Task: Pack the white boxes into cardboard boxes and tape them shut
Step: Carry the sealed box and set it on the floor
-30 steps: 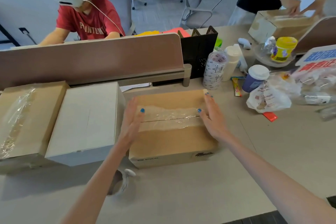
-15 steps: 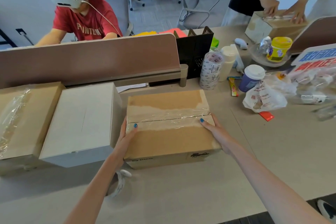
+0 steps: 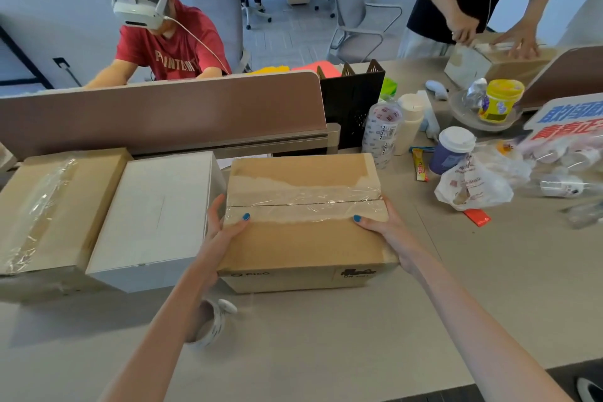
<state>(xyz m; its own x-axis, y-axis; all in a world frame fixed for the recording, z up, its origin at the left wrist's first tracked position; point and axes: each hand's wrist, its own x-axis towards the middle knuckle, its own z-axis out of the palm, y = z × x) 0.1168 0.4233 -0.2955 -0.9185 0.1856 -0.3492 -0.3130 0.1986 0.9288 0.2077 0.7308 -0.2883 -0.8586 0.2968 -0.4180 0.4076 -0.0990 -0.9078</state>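
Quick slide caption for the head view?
A taped cardboard box gripped by the left hand and right hand, white box alongside.

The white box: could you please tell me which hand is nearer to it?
Left. The left hand grips the end of the cardboard box beside the white box; the right hand grips the opposite end, farther away.

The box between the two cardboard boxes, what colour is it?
The box is plain white; head view shows it.

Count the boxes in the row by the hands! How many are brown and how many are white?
Brown: 2, the held cardboard box and the left cardboard box.
White: 1, the white box.
Total: 3.
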